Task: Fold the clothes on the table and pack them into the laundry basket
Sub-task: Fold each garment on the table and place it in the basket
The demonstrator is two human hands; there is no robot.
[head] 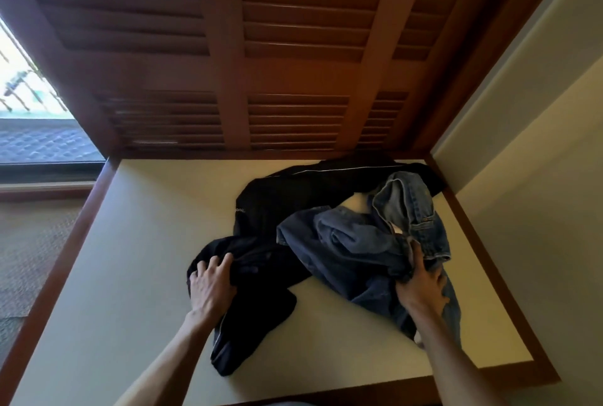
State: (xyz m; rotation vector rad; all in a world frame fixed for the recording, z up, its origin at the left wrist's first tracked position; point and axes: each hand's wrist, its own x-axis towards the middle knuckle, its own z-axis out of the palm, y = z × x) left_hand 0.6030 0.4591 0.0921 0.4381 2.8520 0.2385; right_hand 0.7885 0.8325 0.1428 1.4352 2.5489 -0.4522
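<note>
Left hand [212, 285] grips black trousers [261, 236] at centre; right hand [421, 288] clutches jeans [365, 242] lying over them, centre right, on the cream table [130, 275] below brown shutters [293, 46]

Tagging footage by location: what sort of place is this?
Probably a room at home: louvred wooden shutters, a window beside them, and black trousers and jeans on a wood-edged table.

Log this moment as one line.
left hand: grips black track pants | right hand: grips blue jeans | both unfolded on table | basket: unseen
</note>
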